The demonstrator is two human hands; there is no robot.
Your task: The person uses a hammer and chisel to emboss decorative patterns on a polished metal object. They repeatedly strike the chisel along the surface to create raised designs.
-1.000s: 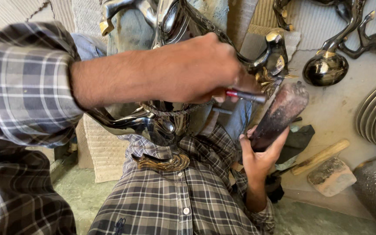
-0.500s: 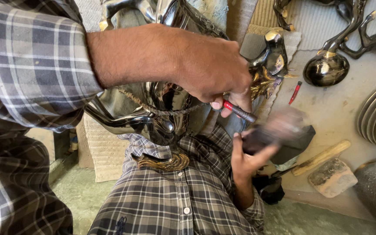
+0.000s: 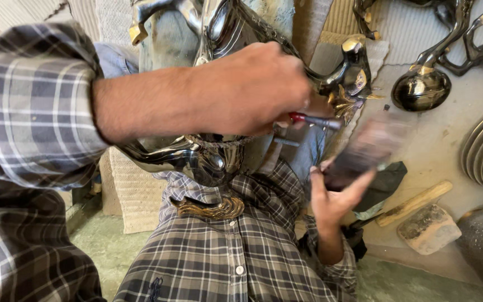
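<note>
Presently we note our left hand (image 3: pixel 252 89) clenched around a red-handled tool (image 3: pixel 314 119), tip against the shiny metal sculpture (image 3: pixel 208 159) resting on our lap. Our right hand (image 3: pixel 334 196) grips a dark, motion-blurred block (image 3: pixel 364 148) just beside the tool.
</note>
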